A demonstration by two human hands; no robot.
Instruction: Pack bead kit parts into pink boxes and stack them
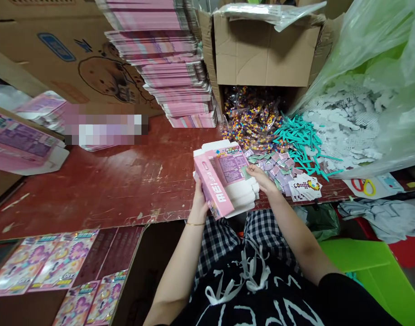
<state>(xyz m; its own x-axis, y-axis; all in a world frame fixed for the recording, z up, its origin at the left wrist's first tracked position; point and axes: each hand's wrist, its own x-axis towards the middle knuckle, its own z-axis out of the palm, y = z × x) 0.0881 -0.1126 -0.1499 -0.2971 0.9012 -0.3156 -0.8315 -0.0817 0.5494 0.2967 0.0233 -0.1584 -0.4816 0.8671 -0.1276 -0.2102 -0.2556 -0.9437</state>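
Note:
Pink printed cartons with white flaps [214, 185] are in my left hand [199, 201], which grips them from the left side just above the table's front edge. One carton is popped out into a box shape, and its side panel faces up toward me. Several white flaps show at the lower right of the bundle. My right hand [260, 178] is closed at the cartons' right edge, pinching a small greenish packet [245, 172] against the printed panel. Just right of that hand lies a pile of small pink and green packets [277, 165].
Bags of coloured beads [251, 120] spill from a cardboard box [266, 54]. Teal sticks [300, 142], printed cards [305, 187], scissors [363, 186] and a bag of white pieces [350, 127] lie rightward. Stacked flat cartons [180, 86] stand behind; an open carton of packed boxes [64, 262] sits lower left.

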